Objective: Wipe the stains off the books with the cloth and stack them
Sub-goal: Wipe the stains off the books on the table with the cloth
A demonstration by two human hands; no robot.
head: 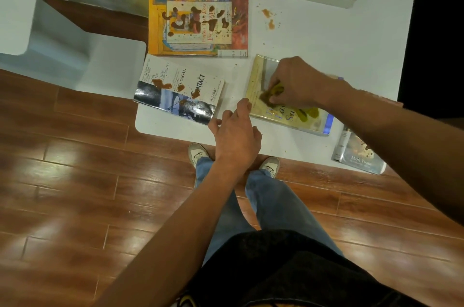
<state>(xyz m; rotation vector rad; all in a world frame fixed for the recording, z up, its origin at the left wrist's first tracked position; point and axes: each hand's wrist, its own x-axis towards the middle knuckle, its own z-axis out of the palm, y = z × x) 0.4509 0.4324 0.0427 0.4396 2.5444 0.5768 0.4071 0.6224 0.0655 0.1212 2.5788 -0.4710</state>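
Right hand [298,83] clamps the cloth [272,93] against the pale book [288,116] beneath it. Left hand [236,131], fingers relaxed and holding nothing, touches that book's near edge. Stained Contact book [179,88] lies left of it.

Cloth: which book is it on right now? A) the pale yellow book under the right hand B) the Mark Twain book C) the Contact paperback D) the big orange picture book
A: the right hand presses the cloth onto the pale yellow book, with the left hand at its near-left edge.
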